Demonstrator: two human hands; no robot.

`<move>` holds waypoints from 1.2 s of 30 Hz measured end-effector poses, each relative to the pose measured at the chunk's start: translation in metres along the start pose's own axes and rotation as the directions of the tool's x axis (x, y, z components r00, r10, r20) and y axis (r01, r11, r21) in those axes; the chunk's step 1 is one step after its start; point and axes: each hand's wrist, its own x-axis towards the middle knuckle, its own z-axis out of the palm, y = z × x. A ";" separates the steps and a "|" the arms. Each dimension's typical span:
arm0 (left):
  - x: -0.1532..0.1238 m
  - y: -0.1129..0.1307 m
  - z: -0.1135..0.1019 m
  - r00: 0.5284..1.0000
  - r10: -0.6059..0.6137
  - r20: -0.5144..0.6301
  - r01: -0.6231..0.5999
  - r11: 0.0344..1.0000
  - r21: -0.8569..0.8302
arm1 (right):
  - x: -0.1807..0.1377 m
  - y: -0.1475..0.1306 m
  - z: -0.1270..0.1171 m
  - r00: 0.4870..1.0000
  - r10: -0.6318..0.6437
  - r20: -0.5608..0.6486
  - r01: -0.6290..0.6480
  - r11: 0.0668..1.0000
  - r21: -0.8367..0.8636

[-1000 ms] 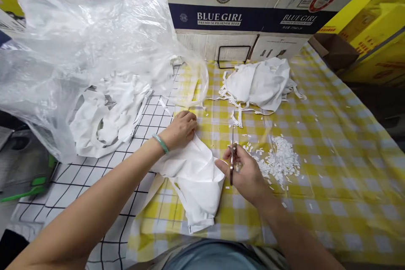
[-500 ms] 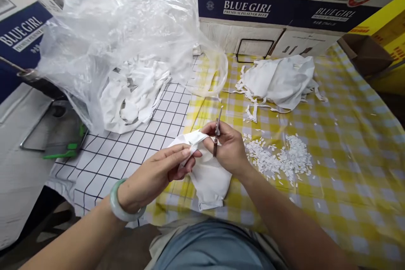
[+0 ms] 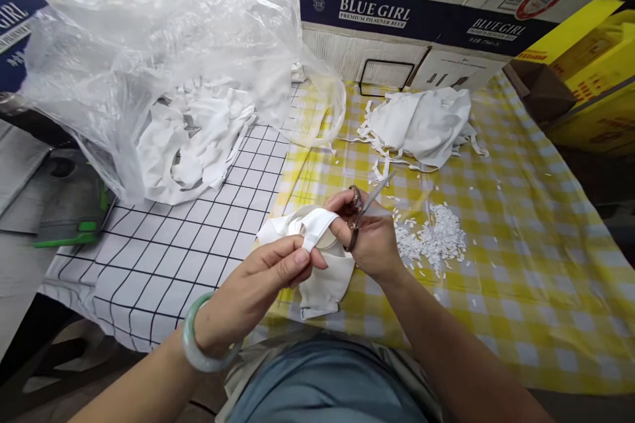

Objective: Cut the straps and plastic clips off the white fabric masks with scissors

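Between my hands is a white fabric piece [image 3: 327,281], its lower part hanging over the table edge side nearest me. My left hand [image 3: 278,271] pinches a narrow strip of it between thumb and fingers. My right hand [image 3: 370,231] is closed around small scissors [image 3: 370,201], the blades pointing up and to the right, away from the fabric. Its thumb and finger also touch the fabric's upper edge. Right of that hand lies a heap of tiny white clippings [image 3: 441,234]. Farther back rests a pile of white fabric pieces with straps [image 3: 426,125].
A clear plastic bag [image 3: 188,20] lies at the back left, with more white fabric pieces [image 3: 198,145] at its mouth. Blue Girl cartons [image 3: 377,13] wall off the back. A yellow checked cloth [image 3: 536,291] and a black-lined white cloth [image 3: 163,258] cover the table.
The scissors have swung from nearly upright to tilted right in my right hand. More of the fabric strip shows between my hands. The whole view has shifted slightly.
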 end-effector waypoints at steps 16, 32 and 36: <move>0.052 -0.017 0.013 0.893 0.403 -0.198 -0.347 0.899 0.266 | -0.031 0.015 -0.011 0.952 0.280 0.120 -0.266 0.956 -0.121; 0.055 -0.035 0.013 0.943 0.333 -0.018 -0.310 0.894 0.324 | -0.035 0.000 -0.059 0.943 0.205 0.262 0.011 0.766 -0.643; 0.055 -0.034 0.014 0.939 0.343 0.004 -0.333 0.912 0.241 | -0.035 -0.002 -0.059 0.947 0.186 0.262 0.020 0.780 -0.625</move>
